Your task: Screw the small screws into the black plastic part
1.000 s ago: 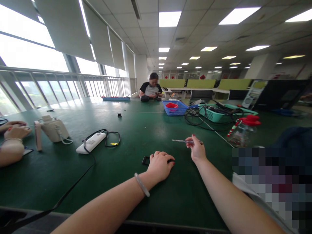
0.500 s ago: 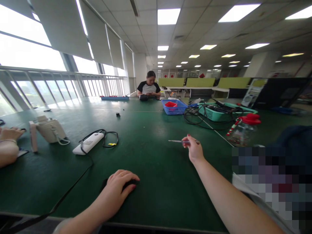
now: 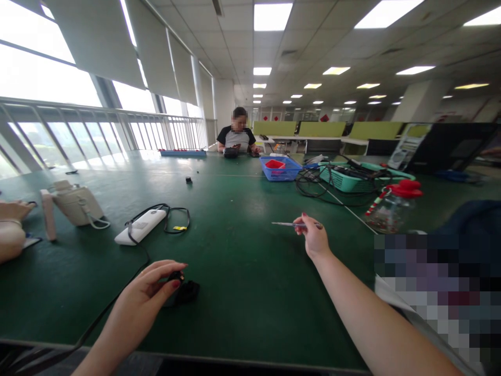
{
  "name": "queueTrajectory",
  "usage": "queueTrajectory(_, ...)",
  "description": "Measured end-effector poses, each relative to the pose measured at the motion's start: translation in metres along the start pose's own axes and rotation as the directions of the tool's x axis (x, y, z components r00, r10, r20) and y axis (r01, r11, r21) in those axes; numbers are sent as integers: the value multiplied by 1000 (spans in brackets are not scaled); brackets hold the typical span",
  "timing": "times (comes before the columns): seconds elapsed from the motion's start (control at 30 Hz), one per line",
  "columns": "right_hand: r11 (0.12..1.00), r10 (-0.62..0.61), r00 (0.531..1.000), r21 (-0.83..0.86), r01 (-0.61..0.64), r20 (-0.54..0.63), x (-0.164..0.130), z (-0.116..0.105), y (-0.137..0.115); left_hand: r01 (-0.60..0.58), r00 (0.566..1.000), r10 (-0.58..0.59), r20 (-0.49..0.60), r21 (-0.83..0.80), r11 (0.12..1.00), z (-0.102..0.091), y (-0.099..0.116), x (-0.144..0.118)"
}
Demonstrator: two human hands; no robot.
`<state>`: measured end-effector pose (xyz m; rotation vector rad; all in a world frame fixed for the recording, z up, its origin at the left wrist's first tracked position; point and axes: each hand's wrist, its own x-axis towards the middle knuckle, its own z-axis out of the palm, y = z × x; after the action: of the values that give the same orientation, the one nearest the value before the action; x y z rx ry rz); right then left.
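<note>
Left hand (image 3: 146, 290) is pinching a small black part (image 3: 183, 291) on the near surface (image 3: 242, 292); right hand (image 3: 314, 237) is gripping a screwdriver (image 3: 291, 225), shaft pointing left, farther right.

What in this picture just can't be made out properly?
- Small black part (head view): the left hand fingers cover it, shape unclear.
- Tool in the right hand: its tip is too thin to tell.
- Jar contents: too small.
- Co-worker's hand: cut by the left edge.
</note>
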<state>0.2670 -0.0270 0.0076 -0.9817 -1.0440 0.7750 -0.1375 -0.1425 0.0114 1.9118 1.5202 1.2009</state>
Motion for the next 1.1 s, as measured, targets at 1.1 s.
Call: queueTrajectory(1.1, 999, -17, 996, -43, 21, 91, -6, 7, -8, -348, 929, 245, 278, 427, 835, -14, -24, -16)
